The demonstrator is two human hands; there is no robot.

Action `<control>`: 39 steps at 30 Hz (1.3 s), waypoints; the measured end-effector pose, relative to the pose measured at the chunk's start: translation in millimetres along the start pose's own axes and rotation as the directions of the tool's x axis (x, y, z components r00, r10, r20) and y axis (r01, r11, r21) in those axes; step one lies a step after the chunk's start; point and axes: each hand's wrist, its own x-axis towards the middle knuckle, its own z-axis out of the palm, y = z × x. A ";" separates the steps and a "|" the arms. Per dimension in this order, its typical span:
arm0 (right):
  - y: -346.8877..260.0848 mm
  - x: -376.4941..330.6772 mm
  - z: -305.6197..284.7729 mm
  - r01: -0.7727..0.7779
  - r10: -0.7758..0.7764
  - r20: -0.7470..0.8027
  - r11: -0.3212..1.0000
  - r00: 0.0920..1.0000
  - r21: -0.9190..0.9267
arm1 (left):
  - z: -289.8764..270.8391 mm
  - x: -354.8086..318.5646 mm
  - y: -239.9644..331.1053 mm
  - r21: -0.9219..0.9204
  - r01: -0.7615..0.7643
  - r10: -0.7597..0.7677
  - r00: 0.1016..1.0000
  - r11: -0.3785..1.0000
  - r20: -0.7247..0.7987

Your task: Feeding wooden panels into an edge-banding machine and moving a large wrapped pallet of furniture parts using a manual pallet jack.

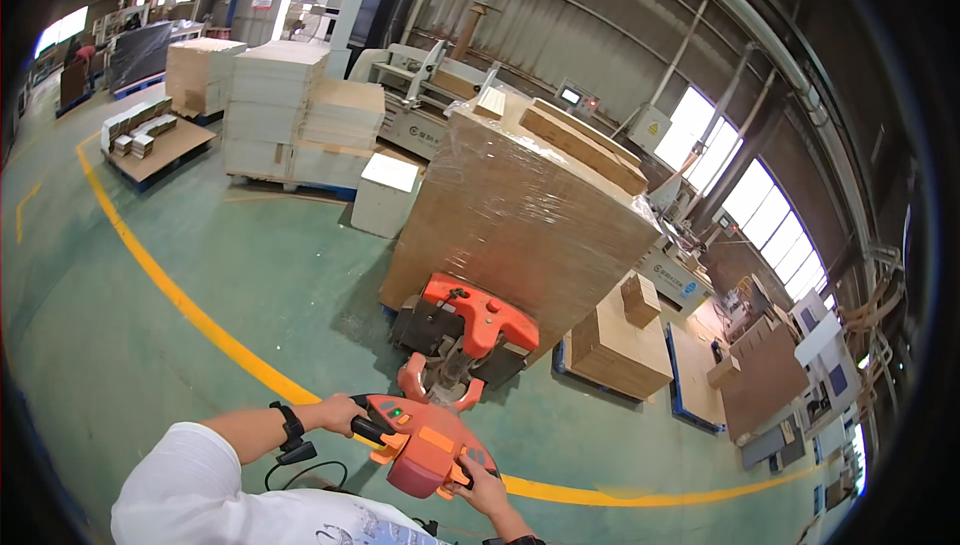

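Both of my hands grip the control handle (432, 448) of a red electric pallet truck (484, 317). My left hand (338, 414) is wrapped round the black grip on its left side. On the right side, my right hand (484, 491) closes round the other grip, its thumb near an orange control. A small green light shows on the handle. Just ahead of the truck body stands a tall stack of brown boards (515, 215) in clear film, with loose wooden pieces (580, 145) on top. The truck's forks are hidden beneath this load.
A yellow floor line (225, 342) curves past me from left to right. Board stacks (270, 110) and a white box (386, 194) stand at the left. To the right are a pallet of boards (620, 345) and a blue-edged pallet (693, 385). Machines line the wall behind.
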 end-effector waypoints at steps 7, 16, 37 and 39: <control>-1.2 10.3 3.0 0.027 -0.028 0.030 0.999 0.999 0.019 | -5.3 0.2 -10.3 -0.073 0.021 -0.023 0.999 0.997 -0.036; -3.9 20.3 2.2 0.003 -0.003 0.058 1.000 0.998 0.008 | -10.9 3.2 -13.8 -0.056 0.004 -0.007 0.998 0.998 -0.055; 3.9 15.1 8.3 0.053 -0.073 -0.375 0.997 0.924 -0.062 | -15.7 13.7 -17.8 -0.055 -0.002 0.000 1.000 0.998 -0.030; 6.5 18.3 10.8 0.047 -0.080 -0.399 0.995 0.913 -0.092 | -13.0 15.7 -19.8 -0.061 0.004 -0.004 1.000 0.998 -0.006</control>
